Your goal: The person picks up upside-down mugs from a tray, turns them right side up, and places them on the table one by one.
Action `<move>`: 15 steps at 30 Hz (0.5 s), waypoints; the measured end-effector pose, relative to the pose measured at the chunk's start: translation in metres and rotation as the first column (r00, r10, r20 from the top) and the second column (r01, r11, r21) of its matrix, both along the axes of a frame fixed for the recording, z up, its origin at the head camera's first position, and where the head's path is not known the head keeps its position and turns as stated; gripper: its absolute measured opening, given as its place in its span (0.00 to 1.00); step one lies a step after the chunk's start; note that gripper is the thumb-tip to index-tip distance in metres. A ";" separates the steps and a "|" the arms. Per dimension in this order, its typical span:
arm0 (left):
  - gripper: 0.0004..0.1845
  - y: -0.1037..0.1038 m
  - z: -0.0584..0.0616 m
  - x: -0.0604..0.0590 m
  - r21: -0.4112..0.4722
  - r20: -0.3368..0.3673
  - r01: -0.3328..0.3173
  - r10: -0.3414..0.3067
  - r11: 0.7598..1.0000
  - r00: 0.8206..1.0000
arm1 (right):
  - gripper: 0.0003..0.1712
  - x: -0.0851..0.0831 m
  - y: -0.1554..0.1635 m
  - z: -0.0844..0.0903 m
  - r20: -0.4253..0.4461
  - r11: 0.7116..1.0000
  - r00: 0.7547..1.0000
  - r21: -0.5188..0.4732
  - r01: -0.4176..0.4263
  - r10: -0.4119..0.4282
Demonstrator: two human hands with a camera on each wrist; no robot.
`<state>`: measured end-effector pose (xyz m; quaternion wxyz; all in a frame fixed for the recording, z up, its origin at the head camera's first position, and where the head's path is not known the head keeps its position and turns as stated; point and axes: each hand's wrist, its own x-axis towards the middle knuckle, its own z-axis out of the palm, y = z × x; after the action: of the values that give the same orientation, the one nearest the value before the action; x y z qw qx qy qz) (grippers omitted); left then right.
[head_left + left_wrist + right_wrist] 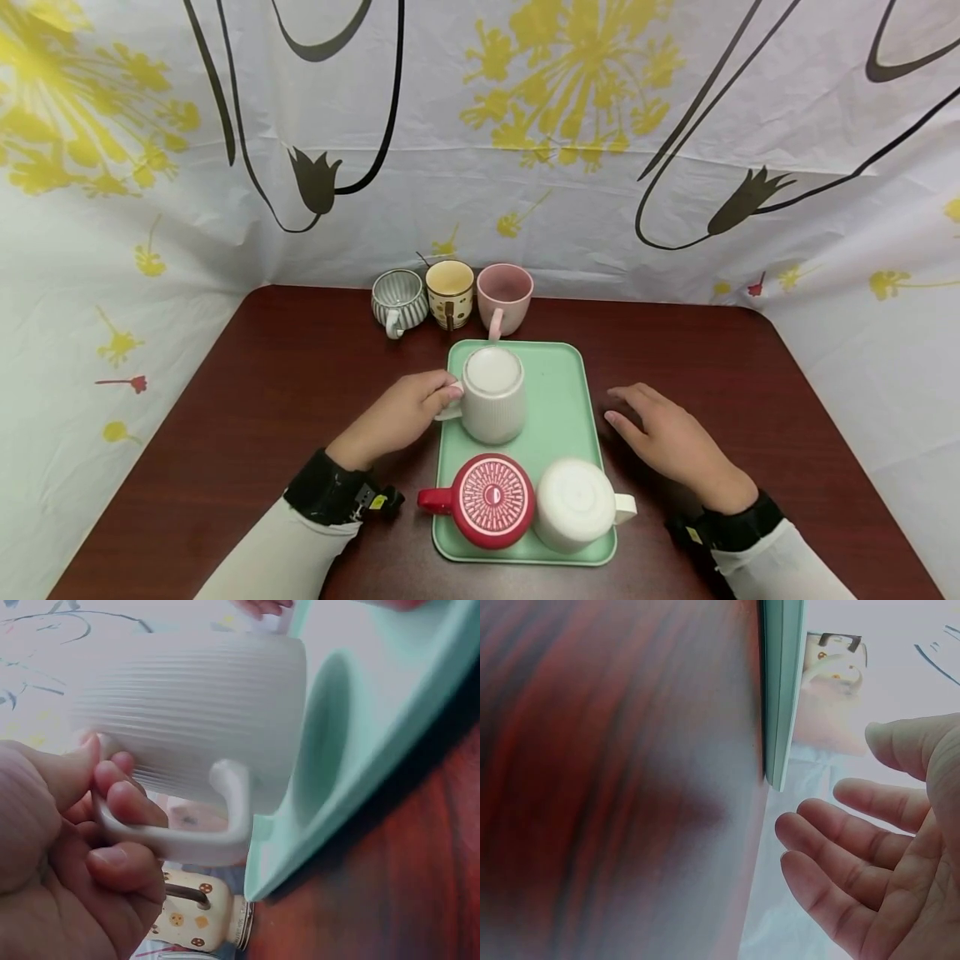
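Note:
My left hand (400,419) grips the handle of a white ribbed mug (493,400), which is upside down over the back left part of a green tray (558,400). In the left wrist view the fingers of that hand (82,832) curl round the handle, and the ribbed mug (202,712) is close to the tray surface. Whether its rim touches the tray I cannot tell. Upside down at the tray's front stand a red mug (492,500) and a plain white mug (576,505). Right of the tray my right hand (670,437) hovers with relaxed fingers, holding nothing.
Behind the tray stand three upright cups: a grey striped cup (400,300), a yellow spotted cup (450,292) and a pink mug (505,296). The pink mug's handle reaches the tray's back edge. A patterned white cloth (585,200) encloses the dark wooden table (697,358).

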<state>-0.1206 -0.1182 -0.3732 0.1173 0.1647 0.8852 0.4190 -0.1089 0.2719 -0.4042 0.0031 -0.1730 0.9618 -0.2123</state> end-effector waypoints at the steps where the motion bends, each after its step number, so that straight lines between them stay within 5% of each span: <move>1: 0.13 -0.001 0.001 -0.001 0.025 0.007 -0.007 0.007 1.000 1.000 | 0.22 0.000 0.000 0.000 0.000 1.000 1.000 0.000 0.000 0.000; 5: 0.16 -0.001 0.006 -0.004 0.162 0.046 -0.030 0.023 0.986 0.999 | 0.23 0.001 0.000 0.000 0.004 1.000 1.000 0.001 0.002 -0.002; 8: 0.16 0.000 0.009 -0.007 0.309 0.129 -0.065 0.026 0.949 0.991 | 0.23 0.001 0.000 0.000 0.006 1.000 1.000 0.000 0.000 0.000; 15: 0.14 0.008 0.017 -0.013 0.637 0.350 -0.165 -0.091 0.753 0.932 | 0.22 0.000 -0.001 0.000 0.000 1.000 1.000 -0.004 -0.004 0.004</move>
<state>-0.1341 -0.1105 -0.3562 0.2035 0.0979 0.6478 0.7276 -0.1087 0.2705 -0.4037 0.0033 -0.1747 0.9611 -0.2141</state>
